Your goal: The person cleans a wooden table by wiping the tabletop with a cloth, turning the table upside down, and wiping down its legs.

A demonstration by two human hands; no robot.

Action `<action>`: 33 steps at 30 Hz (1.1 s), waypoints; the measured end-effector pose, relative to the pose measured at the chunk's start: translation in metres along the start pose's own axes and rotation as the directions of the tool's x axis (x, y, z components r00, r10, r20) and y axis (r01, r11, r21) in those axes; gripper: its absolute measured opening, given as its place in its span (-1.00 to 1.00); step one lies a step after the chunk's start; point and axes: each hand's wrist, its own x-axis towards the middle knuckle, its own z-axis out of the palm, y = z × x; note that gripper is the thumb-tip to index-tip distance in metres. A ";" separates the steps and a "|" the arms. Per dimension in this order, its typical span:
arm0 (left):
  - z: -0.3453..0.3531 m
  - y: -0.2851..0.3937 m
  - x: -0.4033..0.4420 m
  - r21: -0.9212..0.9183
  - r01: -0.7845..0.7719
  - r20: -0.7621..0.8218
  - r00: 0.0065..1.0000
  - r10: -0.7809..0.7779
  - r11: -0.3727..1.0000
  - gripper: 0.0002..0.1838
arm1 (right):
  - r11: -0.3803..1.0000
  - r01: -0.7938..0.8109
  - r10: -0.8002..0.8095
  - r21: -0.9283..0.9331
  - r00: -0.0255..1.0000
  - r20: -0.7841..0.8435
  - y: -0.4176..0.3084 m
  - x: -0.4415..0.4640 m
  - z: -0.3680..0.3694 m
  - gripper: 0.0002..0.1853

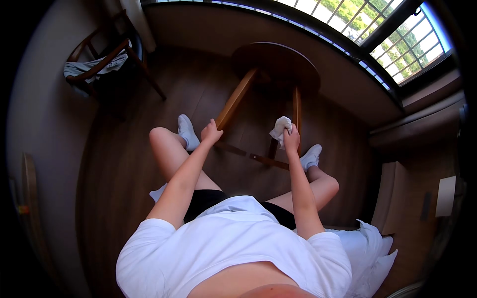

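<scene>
A small round wooden table (293,64) is tipped over, its legs pointing toward me. My left hand (212,132) is closed around the lower end of the left table leg (237,99). In my right hand (292,138) is a crumpled white cloth (280,127), bunched up beside the right table leg (297,107). Whether the cloth touches that leg I cannot tell. Below, near the floor, a wooden crossbar (269,161) shows between my feet.
A wooden chair (99,67) with grey cloth on it stands at the upper left. A barred window (357,25) runs along the far wall. White bedding or fabric (370,253) lies at my right. My white shoes (188,132) rest on the dark wooden floor (119,164).
</scene>
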 end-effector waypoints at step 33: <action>-0.005 0.003 0.000 -0.017 0.022 0.022 1.000 -0.021 1.000 -0.42 | 0.915 -0.208 0.203 -0.347 0.978 -0.049 0.048 -0.049 -0.021 -0.42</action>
